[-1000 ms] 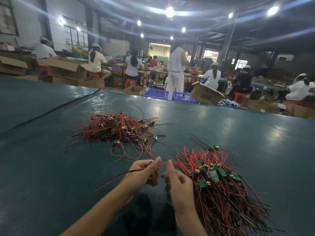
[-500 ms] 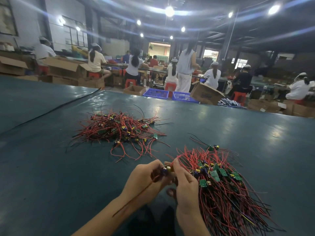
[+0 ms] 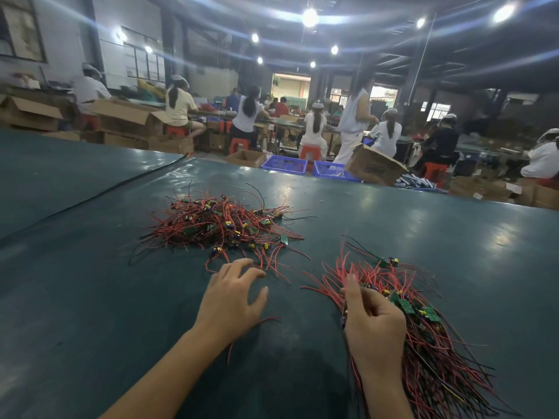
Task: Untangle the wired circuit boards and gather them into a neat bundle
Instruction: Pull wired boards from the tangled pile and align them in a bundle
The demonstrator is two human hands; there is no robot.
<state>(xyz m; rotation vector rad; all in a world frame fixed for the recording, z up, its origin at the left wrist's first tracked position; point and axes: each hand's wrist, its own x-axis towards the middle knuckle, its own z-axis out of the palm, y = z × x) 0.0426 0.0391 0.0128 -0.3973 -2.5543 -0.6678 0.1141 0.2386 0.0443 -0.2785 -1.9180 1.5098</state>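
a tangled pile (image 3: 223,225) of red and black wires with small green boards lies in the far middle of the table (image 3: 90,297). a straighter bundle (image 3: 429,352) of the same wired boards lies near right, its wires fanning toward the near edge. one loose red wire (image 3: 266,319) curves on the table just beside the left wrist. nothing lies between the two heaps.

the left hand (image 3: 230,300) is spread wide, palm down, its fingertips at the stray red ends on the near side of the tangled pile; it holds nothing. the right hand (image 3: 373,325) sits over the left edge of the bundle with the fingers curled in and one finger pointing up; i cannot tell whether it pinches a wire.

the table top is dark green and shiny. beyond its far edge stand blue baskets (image 3: 284,163) and a cardboard box (image 3: 375,167), and people (image 3: 314,128) sit on red stools at benches under bright ceiling lamps.
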